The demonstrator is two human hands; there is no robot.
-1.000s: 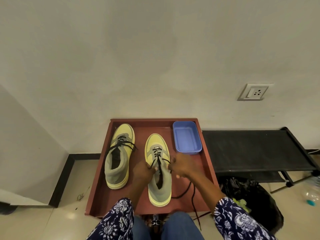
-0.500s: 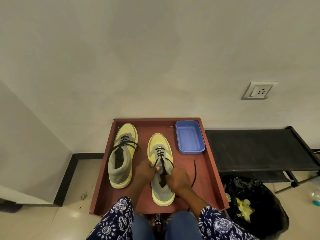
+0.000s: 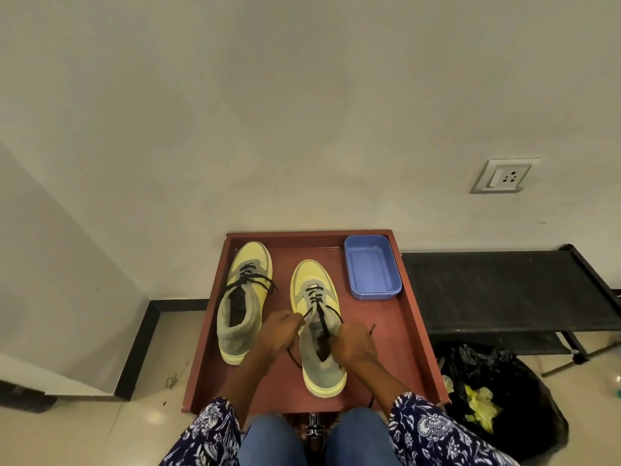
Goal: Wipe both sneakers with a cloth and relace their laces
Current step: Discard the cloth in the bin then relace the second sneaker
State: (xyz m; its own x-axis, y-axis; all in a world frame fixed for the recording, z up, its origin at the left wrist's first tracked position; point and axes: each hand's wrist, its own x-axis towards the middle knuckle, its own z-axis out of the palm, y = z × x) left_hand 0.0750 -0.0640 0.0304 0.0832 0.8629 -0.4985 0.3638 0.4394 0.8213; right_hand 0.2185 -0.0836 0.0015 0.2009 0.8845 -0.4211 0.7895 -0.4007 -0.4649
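Relacing right-hand sneaker (image 3: 317, 327) | our left grip (image 3: 276, 334) and right grip (image 3: 353, 343) each pinch a black lace (image 3: 318, 306) end, shoe between them on counter (image 3: 408, 334) | lower eyelets threaded, top left | other sneaker (image 3: 243, 297), beyond left grip, laced | no cloth seen

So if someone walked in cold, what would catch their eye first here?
Two yellow-and-grey sneakers on a red tray: the left sneaker standing alone, the right sneaker being laced. The left hand and right hand each pinch its black lace; a blue tub sits far right.
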